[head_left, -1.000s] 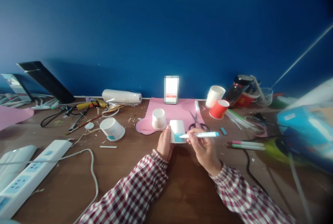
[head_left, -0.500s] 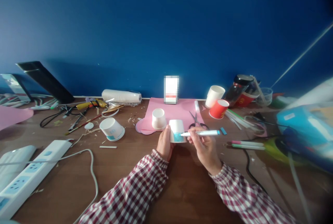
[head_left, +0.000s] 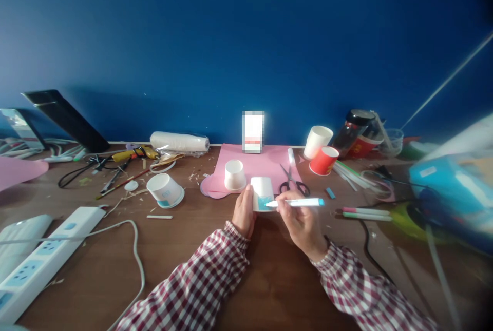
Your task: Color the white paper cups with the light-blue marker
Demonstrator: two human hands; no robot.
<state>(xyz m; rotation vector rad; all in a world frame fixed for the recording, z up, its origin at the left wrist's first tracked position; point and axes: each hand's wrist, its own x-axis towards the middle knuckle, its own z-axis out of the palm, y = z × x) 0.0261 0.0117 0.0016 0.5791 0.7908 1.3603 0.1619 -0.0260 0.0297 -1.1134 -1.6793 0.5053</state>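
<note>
My left hand [head_left: 244, 213] is closed on the left side of a white paper cup [head_left: 262, 187], which is upside down with a light-blue coloured patch near its rim. In my right hand [head_left: 300, 220] is a white marker with a blue end [head_left: 304, 202], its tip at the blue patch. Just behind stand an upturned white cup [head_left: 234, 175] and open black scissors [head_left: 294, 183], both over the pink paper [head_left: 265, 159]. A small blue marker cap [head_left: 330, 193] lies right of my right hand.
Left is a white cup with blue marking [head_left: 165, 191], near a power strip [head_left: 46, 259] and its cable. At the back lies a wrapped cup stack [head_left: 179, 142]. On the right are a red cup [head_left: 324, 160], a white cup [head_left: 318, 141] and two markers [head_left: 365, 214].
The marker has shifted slightly down and its angle has changed, with my right hand a little lower. The scissors' handles show more fully. My left hand keeps its hold on the cup.
</note>
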